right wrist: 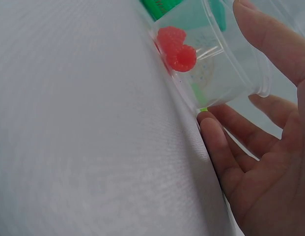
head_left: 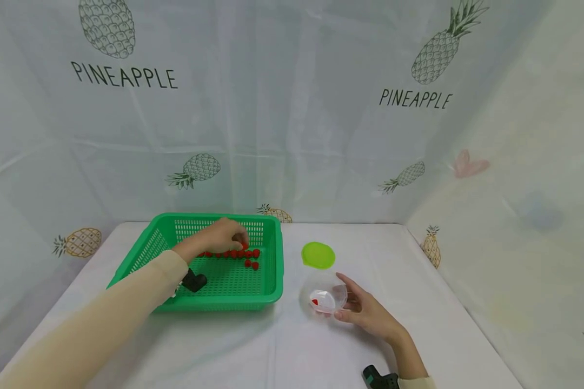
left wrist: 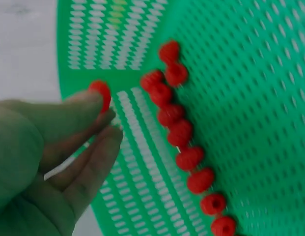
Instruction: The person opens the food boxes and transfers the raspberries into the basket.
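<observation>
My left hand is over the far side of a green plastic basket. Between thumb and fingertips it pinches a red raspberry, raised above the basket floor. Below, a row of raspberries lies along the basket's far side, with a couple set apart at one end. My right hand grips a clear plastic cup from its right side, thumb near the rim. The cup is tilted on the table, and raspberries lie inside it.
Behind the cup lies a lime-green round lid on the white-covered table. A pineapple-print curtain hangs along the table's back edge. Black wrist devices show at both wrists.
</observation>
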Motion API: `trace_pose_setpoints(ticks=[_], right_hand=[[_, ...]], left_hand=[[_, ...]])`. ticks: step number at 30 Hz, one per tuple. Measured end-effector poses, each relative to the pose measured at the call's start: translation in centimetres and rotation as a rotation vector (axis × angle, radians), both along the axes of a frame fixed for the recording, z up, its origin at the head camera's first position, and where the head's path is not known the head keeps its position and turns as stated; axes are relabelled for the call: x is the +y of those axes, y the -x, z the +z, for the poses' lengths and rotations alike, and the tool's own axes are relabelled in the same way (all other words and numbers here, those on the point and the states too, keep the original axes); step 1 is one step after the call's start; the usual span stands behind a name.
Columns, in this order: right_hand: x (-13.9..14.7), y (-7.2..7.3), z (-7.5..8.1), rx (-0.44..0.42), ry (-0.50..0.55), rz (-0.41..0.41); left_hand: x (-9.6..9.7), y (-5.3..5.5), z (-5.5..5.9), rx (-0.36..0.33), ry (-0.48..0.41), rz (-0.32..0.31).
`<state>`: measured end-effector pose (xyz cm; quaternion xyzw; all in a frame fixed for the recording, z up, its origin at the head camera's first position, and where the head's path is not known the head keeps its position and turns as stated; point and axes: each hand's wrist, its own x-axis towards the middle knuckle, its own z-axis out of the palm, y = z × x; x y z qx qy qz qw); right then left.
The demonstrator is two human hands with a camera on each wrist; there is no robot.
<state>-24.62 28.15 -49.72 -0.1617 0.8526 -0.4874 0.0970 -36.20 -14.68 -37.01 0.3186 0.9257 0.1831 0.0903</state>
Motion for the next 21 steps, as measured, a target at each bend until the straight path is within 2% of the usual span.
trace_pose_setpoints(ticks=[4, 7, 12, 17, 21], right_hand=[[0.0, 0.0, 0.1, -0.003, -0.008, -0.010], [0.0, 0.0, 0.1, 0.000, -0.013, -0.016], [-0.1, 0.0, 0.2, 0.009, -0.008, -0.008], [-0.1, 0.0, 0.3, 0.012, 0.001, 0.001], [0.0, 0.1, 0.1, 0.012, 0.000, 0.006]], left_hand=[[0.0, 0.8, -0.2, -0.038, 0.104, -0.027], [-0.1, 1.2, -0.6, -0.063, 0.151, -0.028], [-0.2, 1.8, -1.7, -0.092, 0.167, -0.026], [0.1, 2.2, -2.3, -0.067, 0.219, -0.051], [0.4, 2.1, -2.8, -0.074, 0.223, -0.045]])
